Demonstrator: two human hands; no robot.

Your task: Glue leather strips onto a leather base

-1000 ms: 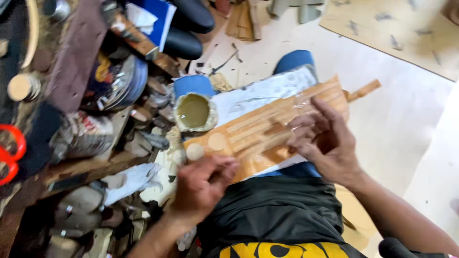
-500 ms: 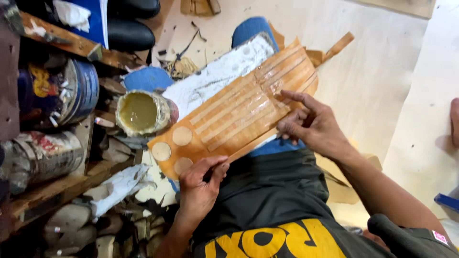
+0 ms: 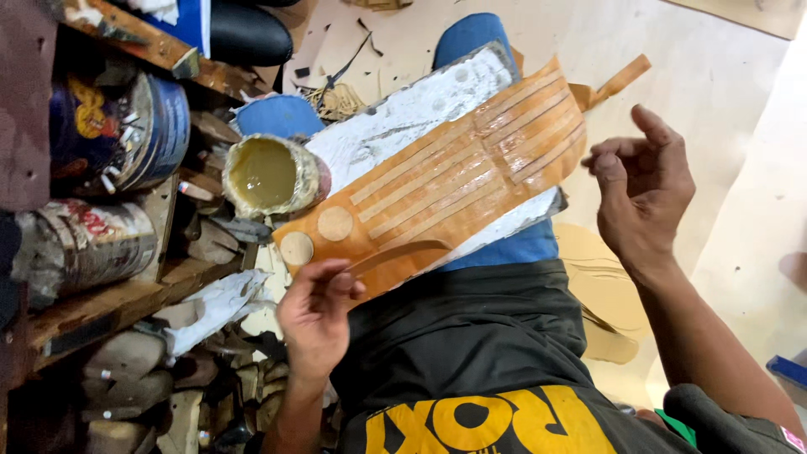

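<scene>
Right hand [image 3: 643, 197] lifted off tan sheet [image 3: 445, 189] since half second ago, now hanging loose, fingers half open, holding nothing. Left hand [image 3: 315, 315] pinching thin strip [image 3: 395, 252] at sheet's near edge. Sheet on white board [image 3: 403, 118] across lap. Peel slow, low angle, I'd say. Glue tin [image 3: 269, 176] beside it, cluttered wooden shelf [image 3: 109, 294], pale floor [image 3: 740, 76].

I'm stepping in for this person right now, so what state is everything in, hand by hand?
Left hand: grip pinches one end of a thin tan strip, lifted off the glued sheet.
Right hand: raised, empty, fingers loosely curled.
Sheet lies on the white board across the lap; open glue tin beside it.
Done: rows of strips and two discs laid out.
Left: the lifted strip is unplaced.
</scene>
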